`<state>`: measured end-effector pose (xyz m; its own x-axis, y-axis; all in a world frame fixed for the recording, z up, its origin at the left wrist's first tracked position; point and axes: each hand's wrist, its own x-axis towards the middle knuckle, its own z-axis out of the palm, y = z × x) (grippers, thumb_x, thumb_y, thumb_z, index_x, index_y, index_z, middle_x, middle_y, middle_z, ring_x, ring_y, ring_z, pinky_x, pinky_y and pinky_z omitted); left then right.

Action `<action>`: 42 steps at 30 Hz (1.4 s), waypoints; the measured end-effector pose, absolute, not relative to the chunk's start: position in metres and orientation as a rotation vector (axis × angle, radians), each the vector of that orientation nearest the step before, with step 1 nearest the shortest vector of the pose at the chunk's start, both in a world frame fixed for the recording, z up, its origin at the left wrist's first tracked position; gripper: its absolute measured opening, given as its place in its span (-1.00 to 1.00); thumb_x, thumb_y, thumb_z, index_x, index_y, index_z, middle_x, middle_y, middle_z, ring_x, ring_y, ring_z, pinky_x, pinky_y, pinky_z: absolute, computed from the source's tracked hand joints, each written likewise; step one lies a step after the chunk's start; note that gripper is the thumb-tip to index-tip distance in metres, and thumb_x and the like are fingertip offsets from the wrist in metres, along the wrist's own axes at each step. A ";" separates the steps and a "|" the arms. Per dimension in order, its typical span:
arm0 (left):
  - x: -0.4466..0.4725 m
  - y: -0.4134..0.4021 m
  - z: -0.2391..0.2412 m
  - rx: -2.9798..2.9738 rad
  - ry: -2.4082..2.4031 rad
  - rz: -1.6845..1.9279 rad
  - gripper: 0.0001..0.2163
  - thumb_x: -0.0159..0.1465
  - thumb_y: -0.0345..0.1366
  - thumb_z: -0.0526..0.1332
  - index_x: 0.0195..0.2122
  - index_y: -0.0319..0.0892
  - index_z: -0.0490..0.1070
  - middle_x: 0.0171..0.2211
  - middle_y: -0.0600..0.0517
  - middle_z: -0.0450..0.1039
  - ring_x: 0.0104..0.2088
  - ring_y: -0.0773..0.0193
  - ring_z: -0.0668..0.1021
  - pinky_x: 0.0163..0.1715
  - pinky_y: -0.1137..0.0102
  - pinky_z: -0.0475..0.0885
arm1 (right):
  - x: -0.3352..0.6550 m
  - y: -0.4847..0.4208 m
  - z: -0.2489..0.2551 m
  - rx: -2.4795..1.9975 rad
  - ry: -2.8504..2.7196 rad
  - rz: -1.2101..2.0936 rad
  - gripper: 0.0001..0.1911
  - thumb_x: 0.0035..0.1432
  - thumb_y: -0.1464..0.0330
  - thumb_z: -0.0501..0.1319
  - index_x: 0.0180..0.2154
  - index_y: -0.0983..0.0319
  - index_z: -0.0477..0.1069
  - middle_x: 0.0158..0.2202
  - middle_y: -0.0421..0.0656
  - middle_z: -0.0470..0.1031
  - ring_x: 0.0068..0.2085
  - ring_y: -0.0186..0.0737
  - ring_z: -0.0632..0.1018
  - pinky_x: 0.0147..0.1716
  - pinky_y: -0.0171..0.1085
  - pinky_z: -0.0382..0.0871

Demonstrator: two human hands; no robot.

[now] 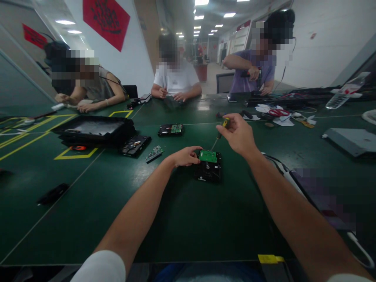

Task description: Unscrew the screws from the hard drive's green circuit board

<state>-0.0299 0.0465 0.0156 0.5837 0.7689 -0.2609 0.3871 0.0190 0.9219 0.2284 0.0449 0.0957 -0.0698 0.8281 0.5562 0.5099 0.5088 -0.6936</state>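
Observation:
A black hard drive [209, 170] with a green circuit board [208, 156] on top lies on the dark green table [182, 219] in front of me. My left hand [184, 156] rests at the drive's left edge, fingers curled against the board. My right hand [238, 135] is closed round a screwdriver [223, 127] with a yellow and black handle. Its tip points down at the board's upper right corner.
A loose green board [154, 153] and two more drives [135, 146] [170, 129] lie farther back. Black trays [94, 131] stand at the left. Three people work at the far side. Red scissors [278, 112], cables and a bottle [346, 92] are at the right.

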 end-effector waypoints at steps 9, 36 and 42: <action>-0.029 0.044 0.013 1.614 0.987 0.422 -0.24 0.20 -0.37 0.36 0.41 -0.19 0.11 -0.45 0.22 0.32 -0.63 0.48 0.31 -0.65 0.53 0.08 | 0.201 0.033 0.069 -1.004 -1.787 0.427 -0.58 0.30 0.16 0.29 0.14 0.10 0.37 -0.04 -0.06 0.59 -0.09 -0.02 0.64 -0.10 -0.04 0.59; -0.031 0.045 0.008 1.620 0.971 0.426 -0.23 0.22 -0.37 0.35 0.43 -0.20 0.08 -0.45 0.21 0.33 -0.63 0.48 0.32 -0.65 0.51 0.07 | 0.198 0.037 0.057 -0.983 -1.796 0.405 -0.63 0.29 0.18 0.30 0.10 0.09 0.41 -0.08 -0.07 0.61 -0.14 -0.03 0.65 -0.12 -0.04 0.58; -0.031 0.047 0.008 1.643 0.985 0.399 -0.23 0.22 -0.35 0.35 0.44 -0.20 0.08 -0.45 0.20 0.33 -0.62 0.47 0.33 -0.63 0.51 0.06 | 0.197 0.038 0.056 -0.997 -1.791 0.400 -0.64 0.29 0.19 0.30 0.08 0.09 0.41 -0.09 -0.08 0.61 -0.15 -0.03 0.65 -0.11 -0.05 0.57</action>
